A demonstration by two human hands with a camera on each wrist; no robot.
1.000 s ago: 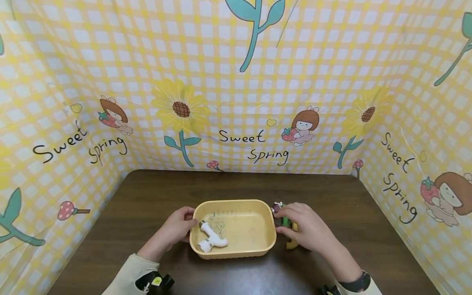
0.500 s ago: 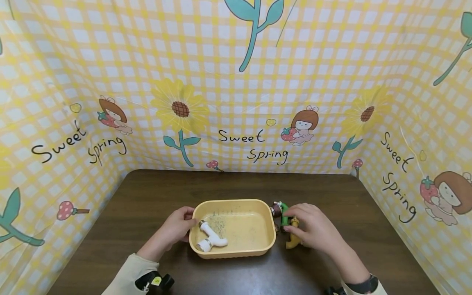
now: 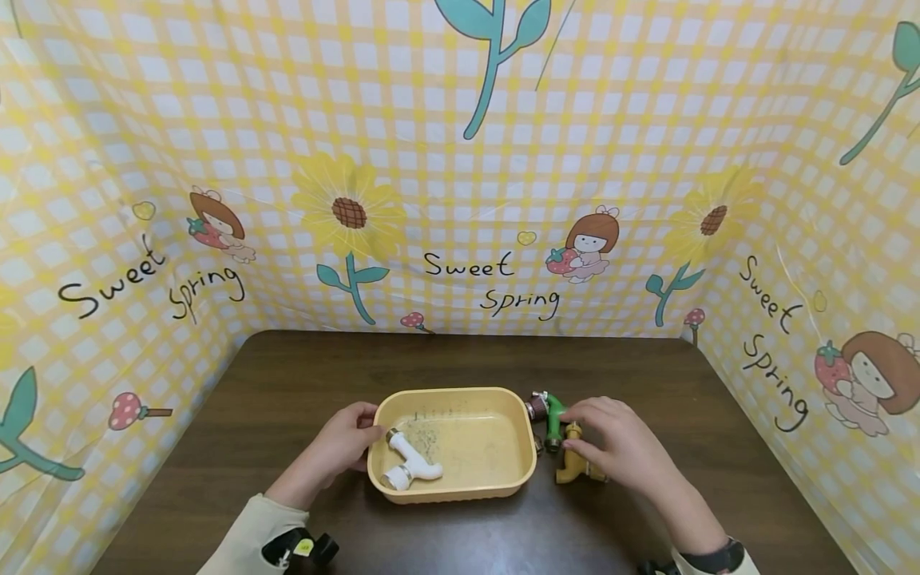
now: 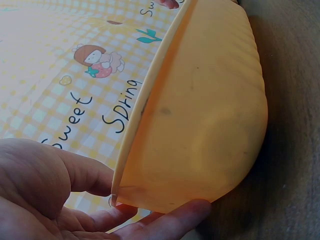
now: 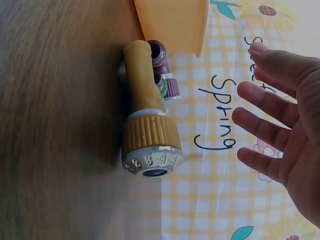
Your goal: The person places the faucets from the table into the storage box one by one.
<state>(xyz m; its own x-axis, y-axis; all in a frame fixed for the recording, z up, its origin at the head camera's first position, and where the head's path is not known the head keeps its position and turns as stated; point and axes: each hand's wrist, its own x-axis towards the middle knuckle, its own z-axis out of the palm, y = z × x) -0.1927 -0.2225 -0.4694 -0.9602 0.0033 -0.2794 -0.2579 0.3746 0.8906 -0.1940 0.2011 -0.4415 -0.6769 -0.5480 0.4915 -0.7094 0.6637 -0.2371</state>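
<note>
on the dark worktop (image 3: 302,375), with one white fitting (image 3: 415,464) already inside the yellow tub (image 3: 477,451) and a green fitting (image 3: 554,411), a maroon fitting (image 5: 161,59) and an ochre fitting (image 5: 142,80) left outside its right end, a person's left hand (image 3: 345,438) grips the rim as the right hand (image 3: 624,447), fingers parted, hovers nearby holding nothing.

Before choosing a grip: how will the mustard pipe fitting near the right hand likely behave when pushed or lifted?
The mustard pipe fitting is probably stiff, given its hard-looking body. Its bent shape should make it rock rather than roll freely. The ribbed collar likely resists slipping better than the smooth barrel.
</note>
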